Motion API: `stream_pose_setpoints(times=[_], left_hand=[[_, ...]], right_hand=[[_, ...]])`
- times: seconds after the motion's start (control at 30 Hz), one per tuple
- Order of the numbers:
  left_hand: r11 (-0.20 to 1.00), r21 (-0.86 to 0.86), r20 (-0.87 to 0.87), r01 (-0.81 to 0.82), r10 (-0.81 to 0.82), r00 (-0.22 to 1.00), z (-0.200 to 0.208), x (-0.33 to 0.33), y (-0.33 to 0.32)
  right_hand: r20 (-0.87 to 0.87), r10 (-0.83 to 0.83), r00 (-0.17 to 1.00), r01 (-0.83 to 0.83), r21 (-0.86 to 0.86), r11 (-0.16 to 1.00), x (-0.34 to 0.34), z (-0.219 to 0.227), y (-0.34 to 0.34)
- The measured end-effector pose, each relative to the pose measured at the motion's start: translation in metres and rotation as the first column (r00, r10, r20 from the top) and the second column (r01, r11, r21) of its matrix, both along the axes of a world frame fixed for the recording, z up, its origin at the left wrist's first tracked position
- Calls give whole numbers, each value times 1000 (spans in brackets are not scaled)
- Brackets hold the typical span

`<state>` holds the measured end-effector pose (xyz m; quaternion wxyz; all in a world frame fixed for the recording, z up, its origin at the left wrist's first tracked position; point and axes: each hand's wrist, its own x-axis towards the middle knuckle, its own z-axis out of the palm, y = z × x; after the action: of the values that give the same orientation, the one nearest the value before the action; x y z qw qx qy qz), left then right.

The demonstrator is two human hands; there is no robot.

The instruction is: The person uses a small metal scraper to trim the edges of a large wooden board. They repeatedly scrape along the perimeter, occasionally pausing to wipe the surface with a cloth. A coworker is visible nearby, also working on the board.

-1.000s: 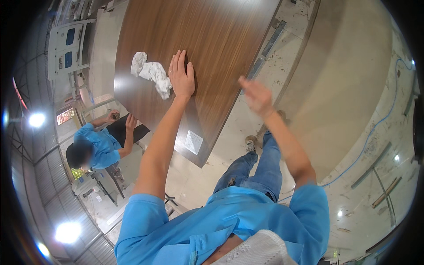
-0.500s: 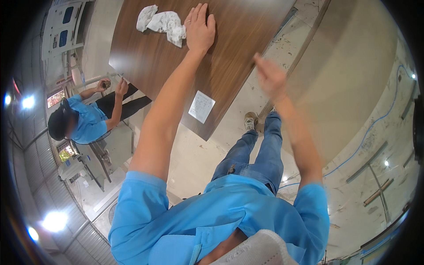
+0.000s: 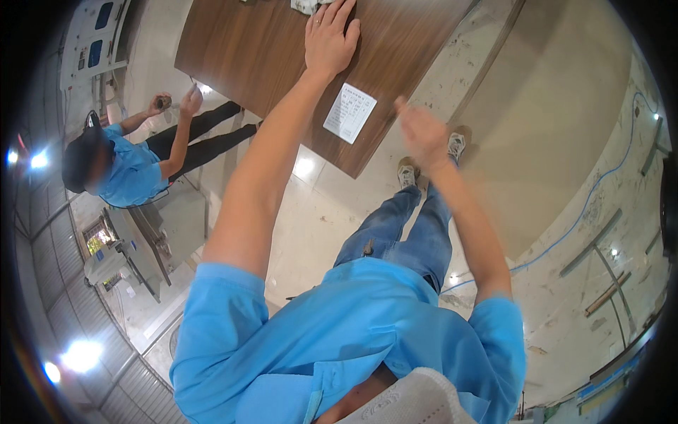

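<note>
A brown wood-grain panel (image 3: pixel 247 63) reaches from the top of the view to a corner in front of me. On it my left hand (image 3: pixel 330 42) rests flat, fingers stretched out, holding nothing I can see. Just beyond its fingertips lies a crumpled white cloth (image 3: pixel 302 6), mostly cut off by the top edge. A white printed paper sheet (image 3: pixel 350 113) lies on the panel near the corner. Beside the panel's right edge is my right hand (image 3: pixel 424 134), one finger or thumb pointing toward that edge. Motion blurs its fingers, and whether it grips anything is unclear.
To the left, a co-worker (image 3: pixel 134 166) in a blue shirt and dark cap holds a small dark object. Behind that person stands a grey machine or table (image 3: pixel 152 240). A blue cable (image 3: pixel 565 237) curves across the floor at right, near metal strips (image 3: pixel 590 242).
The panel's corner and paper sit higher in view, and the cloth has mostly left the top. My left hand stays flat on the panel. My right hand has shifted slightly left and down.
</note>
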<state>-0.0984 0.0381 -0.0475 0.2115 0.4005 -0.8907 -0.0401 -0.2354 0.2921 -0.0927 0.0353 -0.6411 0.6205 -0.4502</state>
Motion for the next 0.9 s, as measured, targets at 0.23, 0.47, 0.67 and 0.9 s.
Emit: stream_pose_setpoints(times=[0.23, 0.47, 0.67, 0.9], left_hand=[[1000, 17, 32, -4, 4, 999, 6, 3, 0], [998, 56, -5, -30, 30, 1000, -4, 5, -1], [946, 98, 171, 308, -321, 932, 22, -16, 45], [946, 167, 254, 278, -314, 915, 22, -144, 40]], right_hand=[[122, 188, 975, -187, -20, 982, 51, 29, 46], [-2, 180, 984, -179, 39, 983, 93, 33, 70], [286, -2, 958, -76, 261, 962, 21, 21, 61], [662, -444, 605, 296, 331, 896, -223, 30, -77]])
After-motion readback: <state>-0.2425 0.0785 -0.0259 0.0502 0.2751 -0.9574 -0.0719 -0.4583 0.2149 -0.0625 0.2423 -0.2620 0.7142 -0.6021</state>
